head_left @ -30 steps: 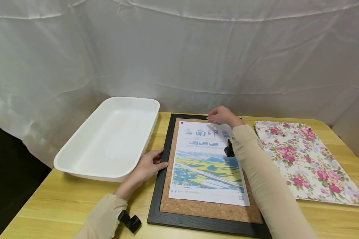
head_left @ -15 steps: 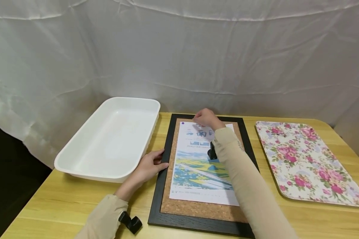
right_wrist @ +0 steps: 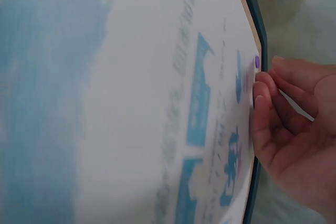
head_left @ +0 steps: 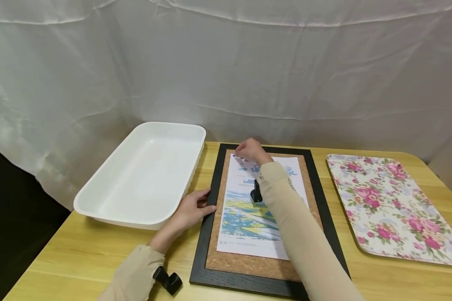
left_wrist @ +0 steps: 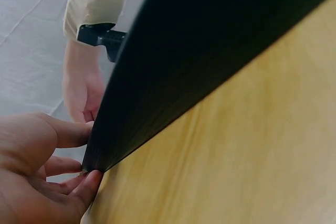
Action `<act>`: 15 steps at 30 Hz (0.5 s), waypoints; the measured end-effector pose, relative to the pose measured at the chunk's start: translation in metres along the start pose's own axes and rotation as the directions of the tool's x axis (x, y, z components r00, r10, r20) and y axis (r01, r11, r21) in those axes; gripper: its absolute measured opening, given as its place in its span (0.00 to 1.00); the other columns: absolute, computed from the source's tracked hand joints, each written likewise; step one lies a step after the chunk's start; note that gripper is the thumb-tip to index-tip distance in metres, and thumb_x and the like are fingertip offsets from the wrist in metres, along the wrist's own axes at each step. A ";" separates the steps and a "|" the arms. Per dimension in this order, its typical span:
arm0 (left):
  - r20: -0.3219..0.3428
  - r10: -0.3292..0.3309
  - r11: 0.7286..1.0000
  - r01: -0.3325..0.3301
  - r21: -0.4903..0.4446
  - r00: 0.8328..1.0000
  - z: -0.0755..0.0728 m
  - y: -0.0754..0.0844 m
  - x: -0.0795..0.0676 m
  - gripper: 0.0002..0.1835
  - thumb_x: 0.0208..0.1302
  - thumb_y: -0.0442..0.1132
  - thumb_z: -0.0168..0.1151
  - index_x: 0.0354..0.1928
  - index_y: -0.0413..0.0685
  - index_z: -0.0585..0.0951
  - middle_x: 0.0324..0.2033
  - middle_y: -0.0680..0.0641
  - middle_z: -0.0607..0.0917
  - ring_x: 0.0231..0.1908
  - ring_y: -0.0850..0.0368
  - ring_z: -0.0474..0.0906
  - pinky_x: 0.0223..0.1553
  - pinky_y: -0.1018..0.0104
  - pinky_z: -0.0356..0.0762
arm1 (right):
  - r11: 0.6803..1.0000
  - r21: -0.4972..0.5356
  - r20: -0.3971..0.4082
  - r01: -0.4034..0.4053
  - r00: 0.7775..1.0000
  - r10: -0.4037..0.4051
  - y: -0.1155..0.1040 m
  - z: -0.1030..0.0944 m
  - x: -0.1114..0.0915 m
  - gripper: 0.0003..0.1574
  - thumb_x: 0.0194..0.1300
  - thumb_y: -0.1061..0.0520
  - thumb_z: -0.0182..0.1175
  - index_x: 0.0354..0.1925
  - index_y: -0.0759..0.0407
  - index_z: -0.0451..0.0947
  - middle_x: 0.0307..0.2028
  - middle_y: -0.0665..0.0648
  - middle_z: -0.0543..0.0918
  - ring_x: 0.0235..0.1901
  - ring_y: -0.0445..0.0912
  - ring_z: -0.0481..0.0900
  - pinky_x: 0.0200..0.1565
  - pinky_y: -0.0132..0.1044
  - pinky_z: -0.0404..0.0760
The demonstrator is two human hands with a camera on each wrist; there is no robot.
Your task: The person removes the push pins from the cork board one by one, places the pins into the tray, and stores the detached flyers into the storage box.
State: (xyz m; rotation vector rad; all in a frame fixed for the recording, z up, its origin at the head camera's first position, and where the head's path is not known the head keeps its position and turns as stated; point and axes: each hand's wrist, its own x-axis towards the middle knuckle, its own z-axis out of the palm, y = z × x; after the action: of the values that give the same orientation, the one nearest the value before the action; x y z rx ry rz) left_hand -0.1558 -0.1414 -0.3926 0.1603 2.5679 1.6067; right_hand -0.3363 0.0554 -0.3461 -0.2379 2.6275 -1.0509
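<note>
A black-framed cork board (head_left: 248, 267) lies on the table, carrying a white printed poster (head_left: 235, 246) with blue lettering and a yellow-blue landscape. My left hand (head_left: 191, 210) grips the board's left edge, thumb over the frame; in the left wrist view its fingertips (left_wrist: 90, 182) press against the frame's side (left_wrist: 152, 87). At the poster's top left corner is a purple pushpin (right_wrist: 257, 62). My right hand (head_left: 251, 151) reaches over the poster to that corner, fingers bent. In the right wrist view its fingertips (right_wrist: 266, 81) are right beside the pushpin, which shows uncovered.
To the left of the board stands a deep white plastic tray (head_left: 124, 215), close to my left forearm. A rose-patterned tray (head_left: 384, 205) lies at the right on the wooden table (head_left: 60, 259). A pale cloth (head_left: 226, 62) hangs behind the table.
My right hand has moved left along the poster's top edge, from near its right part to the pushpin at the left corner. My left hand stays on the frame.
</note>
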 end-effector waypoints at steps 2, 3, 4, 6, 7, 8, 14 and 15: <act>0.000 -0.004 1.000 0.004 0.001 1.000 0.001 0.000 0.000 0.32 0.62 0.28 0.64 0.67 0.29 0.65 0.53 0.34 0.78 0.49 0.43 0.78 0.44 0.58 0.80 | 1.000 0.003 -0.004 -0.003 1.000 0.003 0.000 0.002 0.002 0.11 0.68 0.60 0.59 0.46 0.63 0.83 0.46 0.60 0.81 0.45 0.51 0.77 0.50 0.44 0.76; 0.000 -0.006 1.000 0.006 0.003 1.000 0.001 0.000 -0.001 0.32 0.62 0.28 0.64 0.67 0.29 0.65 0.53 0.34 0.78 0.49 0.43 0.78 0.44 0.58 0.80 | 1.000 0.007 -0.008 -0.007 1.000 0.007 0.000 0.003 0.003 0.11 0.67 0.61 0.60 0.45 0.63 0.84 0.46 0.60 0.81 0.44 0.51 0.77 0.50 0.43 0.76; -0.001 -0.007 1.000 0.007 0.006 1.000 0.001 0.001 -0.001 0.32 0.62 0.29 0.64 0.67 0.29 0.66 0.53 0.34 0.78 0.49 0.43 0.78 0.44 0.58 0.80 | 1.000 0.010 -0.013 -0.010 1.000 0.010 0.001 0.003 0.004 0.10 0.67 0.61 0.60 0.45 0.63 0.84 0.46 0.59 0.81 0.44 0.51 0.76 0.50 0.43 0.76; 0.000 -0.006 1.000 0.006 0.008 1.000 0.001 0.001 -0.001 0.32 0.62 0.29 0.64 0.67 0.29 0.66 0.53 0.34 0.78 0.49 0.43 0.78 0.45 0.57 0.79 | 1.000 0.007 -0.022 -0.016 1.000 0.016 0.002 0.004 0.005 0.10 0.66 0.62 0.61 0.45 0.63 0.84 0.47 0.59 0.81 0.43 0.51 0.76 0.49 0.43 0.76; 0.002 -0.003 1.000 0.003 0.010 1.000 0.002 0.002 -0.001 0.32 0.62 0.29 0.64 0.67 0.29 0.66 0.53 0.34 0.78 0.50 0.43 0.78 0.45 0.57 0.79 | 1.000 0.006 -0.027 -0.018 0.999 0.019 0.003 0.004 0.005 0.10 0.65 0.63 0.62 0.45 0.63 0.84 0.47 0.59 0.81 0.43 0.51 0.75 0.49 0.43 0.75; 0.004 0.000 1.000 0.000 0.013 1.000 0.002 0.002 -0.001 0.32 0.62 0.29 0.65 0.67 0.29 0.66 0.53 0.34 0.78 0.50 0.43 0.78 0.45 0.57 0.79 | 1.000 0.005 -0.033 -0.024 0.999 0.024 0.004 0.004 0.005 0.10 0.65 0.63 0.62 0.45 0.63 0.84 0.47 0.59 0.81 0.43 0.51 0.75 0.49 0.43 0.75; 0.011 -0.003 1.000 0.002 0.009 1.000 0.004 0.005 -0.002 0.32 0.62 0.29 0.64 0.67 0.30 0.66 0.53 0.35 0.78 0.50 0.43 0.78 0.45 0.58 0.79 | 0.999 0.014 -0.048 -0.037 0.998 0.037 0.009 0.003 0.006 0.09 0.65 0.64 0.63 0.43 0.61 0.85 0.46 0.59 0.81 0.45 0.53 0.73 0.52 0.45 0.74; 0.014 0.000 1.000 0.000 0.010 1.000 0.004 0.006 -0.002 0.32 0.63 0.29 0.64 0.67 0.29 0.66 0.53 0.34 0.78 0.49 0.43 0.78 0.44 0.58 0.79 | 0.999 0.015 -0.048 -0.035 0.998 0.036 0.009 0.003 0.006 0.09 0.65 0.64 0.63 0.43 0.61 0.85 0.46 0.59 0.81 0.45 0.53 0.73 0.53 0.46 0.73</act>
State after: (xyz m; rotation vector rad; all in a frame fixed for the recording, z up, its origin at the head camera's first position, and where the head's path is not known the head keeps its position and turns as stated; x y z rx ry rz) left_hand -0.1529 -0.1356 -0.3887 0.1721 2.5655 1.5874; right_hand -0.3416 0.0586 -0.3558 -0.1637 2.6563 -1.0755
